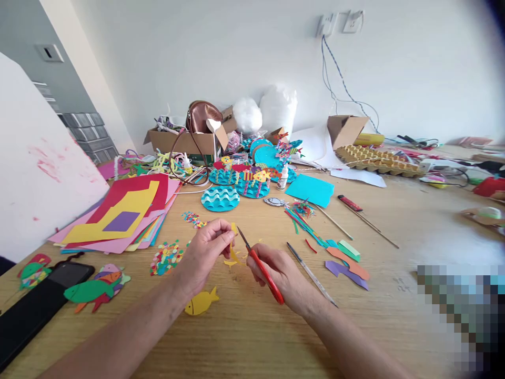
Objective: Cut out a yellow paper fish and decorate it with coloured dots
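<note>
Between the fingertips of my left hand [211,247] is a small strip of yellow paper [234,228]. My right hand [272,266] is wrapped round a pair of red-handled scissors [265,271], whose blades point up and left close to that strip. Yellow paper scraps [230,262] lie on the table below my fingers. Nearer to me, by my left forearm, lies a yellow paper fish [201,303]. A pile of coloured paper dots [168,258] spreads beside my left wrist. To the right of my right hand rests a pen [311,273].
Stacked coloured sheets [130,195] lie at left, near a green paper fish [89,291] and a black phone-like object [43,310]. Blue decorated discs [220,199], a glue bottle [283,178] and a turquoise sheet [310,190] stand further back. A red cutter [349,203] and sticks lie right.
</note>
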`<state>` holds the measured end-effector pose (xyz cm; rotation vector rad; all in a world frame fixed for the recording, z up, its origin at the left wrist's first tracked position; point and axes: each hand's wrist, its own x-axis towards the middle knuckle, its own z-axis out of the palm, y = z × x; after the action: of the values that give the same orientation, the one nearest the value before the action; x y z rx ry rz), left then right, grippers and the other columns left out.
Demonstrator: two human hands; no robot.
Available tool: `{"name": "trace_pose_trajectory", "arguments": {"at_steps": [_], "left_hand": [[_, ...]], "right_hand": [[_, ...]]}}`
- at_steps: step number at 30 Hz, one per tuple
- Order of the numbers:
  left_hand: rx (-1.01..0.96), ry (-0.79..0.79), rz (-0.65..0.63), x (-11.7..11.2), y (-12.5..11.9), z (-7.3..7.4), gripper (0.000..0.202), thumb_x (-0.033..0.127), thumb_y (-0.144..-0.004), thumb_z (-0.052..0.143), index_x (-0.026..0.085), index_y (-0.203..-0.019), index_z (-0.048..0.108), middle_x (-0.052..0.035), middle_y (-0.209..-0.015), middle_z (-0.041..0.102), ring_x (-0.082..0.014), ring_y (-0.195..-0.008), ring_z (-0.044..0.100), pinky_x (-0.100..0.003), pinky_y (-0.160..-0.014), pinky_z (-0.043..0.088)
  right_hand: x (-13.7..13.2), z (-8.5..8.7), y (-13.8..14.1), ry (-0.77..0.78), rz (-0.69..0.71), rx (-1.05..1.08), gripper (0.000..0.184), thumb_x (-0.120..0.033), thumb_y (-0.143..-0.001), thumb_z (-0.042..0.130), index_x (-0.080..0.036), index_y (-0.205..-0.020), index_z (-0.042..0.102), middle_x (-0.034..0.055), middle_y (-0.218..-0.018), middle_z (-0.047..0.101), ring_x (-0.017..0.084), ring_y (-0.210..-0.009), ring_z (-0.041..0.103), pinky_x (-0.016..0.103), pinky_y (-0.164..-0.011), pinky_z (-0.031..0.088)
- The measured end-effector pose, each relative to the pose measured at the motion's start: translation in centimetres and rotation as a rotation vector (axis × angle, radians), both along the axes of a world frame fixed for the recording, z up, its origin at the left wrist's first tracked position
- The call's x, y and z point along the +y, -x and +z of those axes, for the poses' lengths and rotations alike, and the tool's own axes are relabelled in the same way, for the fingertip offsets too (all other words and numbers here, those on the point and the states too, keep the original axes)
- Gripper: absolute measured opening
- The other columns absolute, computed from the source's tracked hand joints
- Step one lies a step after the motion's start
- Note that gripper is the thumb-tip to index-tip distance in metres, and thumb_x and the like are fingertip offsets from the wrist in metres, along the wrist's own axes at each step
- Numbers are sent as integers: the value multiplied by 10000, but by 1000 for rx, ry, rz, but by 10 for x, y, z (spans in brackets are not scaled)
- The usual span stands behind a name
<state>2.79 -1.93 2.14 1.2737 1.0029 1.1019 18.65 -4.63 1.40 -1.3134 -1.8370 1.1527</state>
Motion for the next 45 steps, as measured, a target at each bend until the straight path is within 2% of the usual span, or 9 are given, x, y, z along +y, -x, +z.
{"name": "trace_pose_trajectory", "arguments": {"at_steps": [7, 27, 35, 40, 45], "left_hand": [[16, 16, -29, 0, -1, 0, 119, 272, -724, 555, 170, -705, 498, 44, -587, 529, -74, -506, 451, -191, -487, 360], [17, 81, -100, -1, 3, 3, 133, 275, -715, 575, 157, -718, 515, 35, -593, 523, -72, -516, 441, -189, -488, 354], [6, 102, -129, 1, 4, 3, 136, 275, -711, 582, 160, -717, 510, 36, -595, 535, -71, -519, 448, -189, -487, 341], [11, 124, -142, 1, 6, 5, 138, 275, -705, 587, 161, -710, 511, 42, -573, 530, -70, -512, 443, -189, -483, 332], [29, 139, -164, 2, 10, 6, 151, 287, -705, 601, 159, -711, 521, 36, -585, 533, -70, -519, 453, -187, -491, 342]], "right_hand": [[0, -1, 0, 0, -5, -24, 259, -340, -802, 400, -192, -590, 412, -35, -540, 446, 100, -517, 390, 227, -470, 255], [-1, -1, -2, 52, 48, 52, 316, -390, -820, 415, -190, -576, 413, -45, -496, 422, 95, -493, 380, 226, -469, 256], [-2, -2, -2, 70, 28, 66, 294, -378, -816, 421, -187, -594, 442, -54, -471, 411, 89, -465, 370, 222, -456, 250], [-2, -5, -1, 48, 10, 33, 292, -363, -823, 419, -188, -591, 446, -53, -462, 403, 86, -453, 353, 219, -440, 240], [-2, -7, 1, -20, 10, -7, 334, -378, -832, 419, -193, -555, 383, -50, -483, 373, 84, -461, 335, 212, -429, 237]]}}
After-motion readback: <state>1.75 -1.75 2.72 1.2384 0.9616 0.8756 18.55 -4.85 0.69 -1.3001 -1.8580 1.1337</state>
